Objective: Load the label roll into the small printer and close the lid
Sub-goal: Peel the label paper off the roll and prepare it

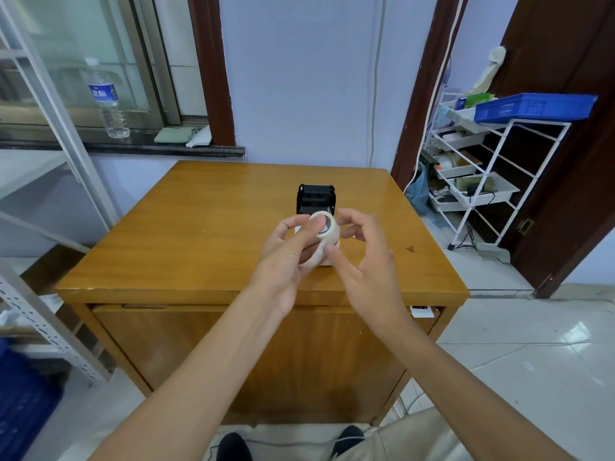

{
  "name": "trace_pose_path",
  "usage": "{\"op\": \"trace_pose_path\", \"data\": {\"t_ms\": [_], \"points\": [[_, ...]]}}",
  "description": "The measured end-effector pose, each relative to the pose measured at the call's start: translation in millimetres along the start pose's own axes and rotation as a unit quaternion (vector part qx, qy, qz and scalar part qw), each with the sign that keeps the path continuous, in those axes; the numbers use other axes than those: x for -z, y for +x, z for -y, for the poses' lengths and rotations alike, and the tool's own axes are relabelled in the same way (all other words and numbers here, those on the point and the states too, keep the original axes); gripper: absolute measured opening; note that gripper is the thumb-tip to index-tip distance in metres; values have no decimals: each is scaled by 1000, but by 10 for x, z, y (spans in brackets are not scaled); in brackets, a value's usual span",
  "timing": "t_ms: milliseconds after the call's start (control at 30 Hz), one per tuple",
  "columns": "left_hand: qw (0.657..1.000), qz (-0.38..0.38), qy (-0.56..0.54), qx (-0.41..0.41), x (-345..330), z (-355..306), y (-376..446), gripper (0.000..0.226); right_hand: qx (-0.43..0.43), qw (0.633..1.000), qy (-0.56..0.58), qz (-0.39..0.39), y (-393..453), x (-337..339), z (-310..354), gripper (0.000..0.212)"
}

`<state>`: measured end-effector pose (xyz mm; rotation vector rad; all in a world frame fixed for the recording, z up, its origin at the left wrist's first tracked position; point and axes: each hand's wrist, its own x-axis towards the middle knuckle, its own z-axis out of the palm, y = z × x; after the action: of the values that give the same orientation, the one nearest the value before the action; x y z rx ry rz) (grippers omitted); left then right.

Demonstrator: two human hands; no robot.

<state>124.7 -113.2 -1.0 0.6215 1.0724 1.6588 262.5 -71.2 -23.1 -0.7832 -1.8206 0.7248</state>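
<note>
A cream label roll (324,232) with a grey core is held above the wooden table (199,227), just in front of the small printer. My left hand (286,257) grips the roll from the left, thumb on its top. My right hand (362,251) is at the roll's right side, thumb touching its lower edge, other fingers spread. The printer (315,199) stands behind the roll with its black lid raised open; its white body with an orange spot is mostly hidden by the roll and my hands.
A water bottle (108,101) stands on the window sill at the far left. A white wire rack (482,181) with a blue basket (532,106) stands to the right of the table. A metal shelf frame (50,128) is at the left.
</note>
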Motion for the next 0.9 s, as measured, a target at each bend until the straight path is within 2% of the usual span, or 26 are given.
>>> {"op": "trace_pose_path", "data": {"t_ms": [233, 367, 467, 533, 700, 767, 900], "points": [[995, -1, -84, 45, -118, 139, -131, 60, 59, 996, -67, -23, 38, 2, -47, 43], [992, -32, -109, 63, -118, 160, -118, 56, 96, 983, -157, 1, 8, -26, -86, 62], [987, -55, -130, 76, -169, 181, -100, 56, 121, 963, -240, -9, 3, -85, -104, 71], [986, -62, -135, 80, -211, 208, -104, 54, 120, 958, -257, -25, 2, -112, -106, 67], [986, -28, -131, 103, -235, 295, -134, 56, 132, 953, -264, -75, 42, -68, -118, 37], [986, -10, -117, 119, -185, 279, -120, 57, 130, 962, -236, -42, 67, -22, -118, 34], [982, 68, -32, 171, -13, 119, -42, 52, 128, 974, -165, 92, 118, 163, -108, 36]]}}
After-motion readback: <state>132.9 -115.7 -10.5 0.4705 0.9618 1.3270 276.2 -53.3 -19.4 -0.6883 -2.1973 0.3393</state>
